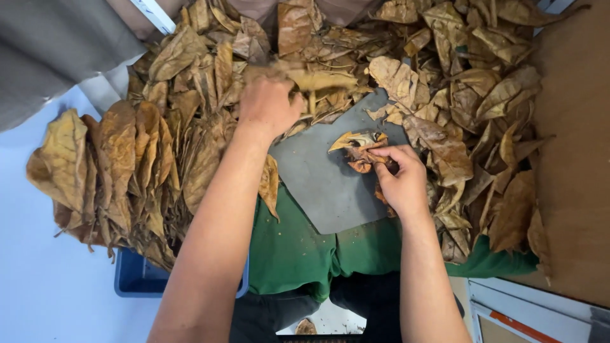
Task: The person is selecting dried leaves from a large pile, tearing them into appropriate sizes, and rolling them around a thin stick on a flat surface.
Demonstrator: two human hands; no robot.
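Left hand (270, 105) extended forward, knuckles up, clenched on dry leaf (318, 81) atop leaf heap (159, 152). Right hand (400, 181) bent inward, small crumpled leaf (359, 151) pinched over grey board (318, 184).

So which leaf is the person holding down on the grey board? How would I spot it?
Find the flat grey board in the middle, ringed by heaps of dry brown leaves. At its right edge the right hand pinches a small crumpled leaf. Unlike the heaped leaves, it lies almost alone on the bare grey, curled and orange-brown.
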